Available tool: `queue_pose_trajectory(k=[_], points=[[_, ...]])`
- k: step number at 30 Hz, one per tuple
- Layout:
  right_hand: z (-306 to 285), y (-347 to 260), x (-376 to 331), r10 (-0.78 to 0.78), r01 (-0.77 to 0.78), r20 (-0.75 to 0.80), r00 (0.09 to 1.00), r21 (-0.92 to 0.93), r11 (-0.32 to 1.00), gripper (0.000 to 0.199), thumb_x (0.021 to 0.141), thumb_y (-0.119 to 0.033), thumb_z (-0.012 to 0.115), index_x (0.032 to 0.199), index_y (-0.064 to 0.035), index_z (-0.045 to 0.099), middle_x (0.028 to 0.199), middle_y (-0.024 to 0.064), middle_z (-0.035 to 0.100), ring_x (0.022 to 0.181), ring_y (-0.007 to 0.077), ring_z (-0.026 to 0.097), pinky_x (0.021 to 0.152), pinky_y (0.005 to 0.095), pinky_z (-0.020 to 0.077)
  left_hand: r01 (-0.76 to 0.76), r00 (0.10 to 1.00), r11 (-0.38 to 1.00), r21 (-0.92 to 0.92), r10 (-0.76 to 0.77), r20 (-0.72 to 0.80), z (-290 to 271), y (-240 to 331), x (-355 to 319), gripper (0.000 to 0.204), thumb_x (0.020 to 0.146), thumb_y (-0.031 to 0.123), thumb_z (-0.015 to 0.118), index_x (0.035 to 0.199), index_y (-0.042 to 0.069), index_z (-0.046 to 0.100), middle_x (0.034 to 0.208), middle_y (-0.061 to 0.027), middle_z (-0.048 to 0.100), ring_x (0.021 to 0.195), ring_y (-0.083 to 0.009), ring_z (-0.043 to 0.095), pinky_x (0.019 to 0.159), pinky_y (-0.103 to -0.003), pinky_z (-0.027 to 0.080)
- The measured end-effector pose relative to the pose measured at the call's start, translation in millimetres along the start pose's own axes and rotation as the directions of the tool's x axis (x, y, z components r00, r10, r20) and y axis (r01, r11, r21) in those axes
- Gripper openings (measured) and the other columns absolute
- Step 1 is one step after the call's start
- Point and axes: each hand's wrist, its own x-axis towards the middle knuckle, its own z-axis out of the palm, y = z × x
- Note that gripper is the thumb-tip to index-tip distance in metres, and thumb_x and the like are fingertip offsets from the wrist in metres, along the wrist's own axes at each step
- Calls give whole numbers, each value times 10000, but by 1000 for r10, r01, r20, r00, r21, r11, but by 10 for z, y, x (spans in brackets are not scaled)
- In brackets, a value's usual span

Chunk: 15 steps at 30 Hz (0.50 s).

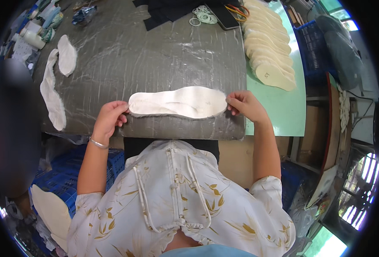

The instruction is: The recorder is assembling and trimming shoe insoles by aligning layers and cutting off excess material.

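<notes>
- Grey, plastic-wrapped worktable (163,55) stretches out beyond both your hands; green surface (279,118) adjoins it, just past your right hand.
- Your left hand (111,115): thumb and fingers pinched narrow on the slimmer end of the white insole (155,99).
- Your right hand (247,106): thumb and forefinger close together at the broader end, other fingers curled under.
- Insole lies crosswise between your two hands, over the table's near part, smooth face up, fuzzy pile (155,115) showing along the side nearest you. Can't tell whether it rests flat or is slightly lifted.
- Crease or raised ripple (185,105) runs along its middle, about halfway between your hands.
- To do this well, judging from the grip: pinch only the tips, pull evenly both ways, hold your hands level so it doesn't twist. Soft piece, likely to buckle if your hands drift together; too hard a tug may stretch the rim. Ease that ripple out gently.
- Beyond your left hand: two loose fuzzy-edged pieces (67,55), apart from your work.
- Beyond your right hand: overlapping row of cream insoles (269,43) on the green surface.
- Farther off, between your hands' lines: dark cloth (168,10), pale rings (204,16), phone (222,16).
</notes>
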Motion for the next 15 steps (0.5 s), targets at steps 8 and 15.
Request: queue_pose_trajectory(k=[8,15], points=[[101,273,-34,4,-4,-21,1000,-21,1000,217,923,-170,577,904,27,666,719,35,630,588,89,591,548,230,505,-72,984,961,266,111,-137,163,-149,-65,194,881,159,620,961,-12,665,814,-40,664,544,-81,581,437,-195,418],[88,344,-141,-115,121,-358,927,-5,993,241,929,-174,588,940,51,674,726,65,645,584,101,601,561,235,509,-14,978,987,158,47,-205,64,-119,-320,276,923,156,555,1168,30,581,888,-57,673,602,-105,616,491,-207,472]])
